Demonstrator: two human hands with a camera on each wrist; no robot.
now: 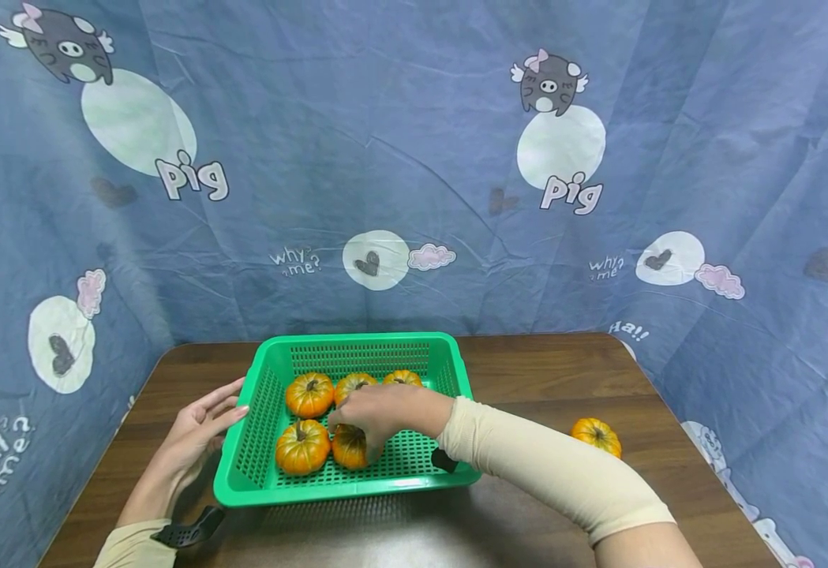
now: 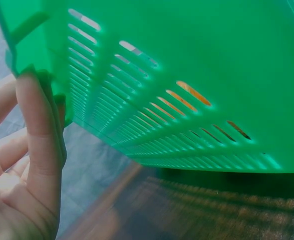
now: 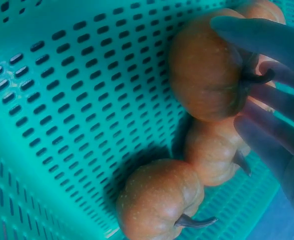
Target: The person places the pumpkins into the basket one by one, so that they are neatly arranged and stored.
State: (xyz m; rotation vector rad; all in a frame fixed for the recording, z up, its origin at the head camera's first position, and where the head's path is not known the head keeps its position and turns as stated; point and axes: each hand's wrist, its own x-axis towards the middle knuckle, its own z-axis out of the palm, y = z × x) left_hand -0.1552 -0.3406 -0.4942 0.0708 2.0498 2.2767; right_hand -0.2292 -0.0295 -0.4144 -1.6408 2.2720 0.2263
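A green plastic basket (image 1: 342,495) with slotted sides holds several small orange pumpkins, among them a back-left one (image 1: 309,395) and a front-left one (image 1: 302,448). At the basket's left rim is my left hand (image 1: 189,438), its thumb over the edge and its other fingers beside it. Reaching in from the right, my right hand (image 1: 378,410) grips a pumpkin (image 3: 204,67) in the front row, thumb on one side and fingers on the other. Its curved stem points toward the palm in the right wrist view. Part of that pumpkin is hidden by the hand in the head view.
One more pumpkin (image 1: 598,435) lies on the brown wooden table (image 1: 527,371), to the right of the basket and beyond my right forearm. A blue cloth (image 1: 414,158) with printed pigs hangs behind the table and along its sides.
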